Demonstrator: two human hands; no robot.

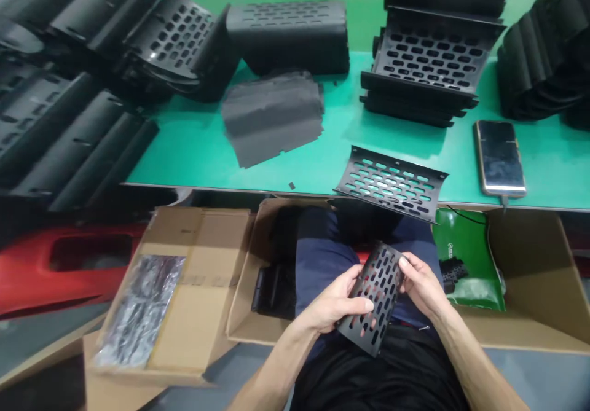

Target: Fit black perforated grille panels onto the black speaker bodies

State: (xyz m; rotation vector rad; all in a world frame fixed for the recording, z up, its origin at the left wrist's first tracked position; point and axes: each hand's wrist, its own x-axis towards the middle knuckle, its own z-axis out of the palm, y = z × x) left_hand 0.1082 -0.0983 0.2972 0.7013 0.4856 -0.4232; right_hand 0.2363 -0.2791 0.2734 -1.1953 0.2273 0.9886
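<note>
Over my lap I hold a curved black perforated plastic panel, tilted, with rows of oblong slots. My left hand grips its left edge, thumb lying across the slotted face and fingers behind. At the upper right edge, my right hand pinches the panel with the thumb on top. Just beyond my hands, a similar slotted panel lies on the green table, its front edge overhanging. Behind it to the left is a stack of thin dark sheets.
Stacks of curved black panels line the green tabletop. A phone with a cable lies at the right. Below are an open carton, a green bag, and a closed carton bearing a plastic-wrapped pack.
</note>
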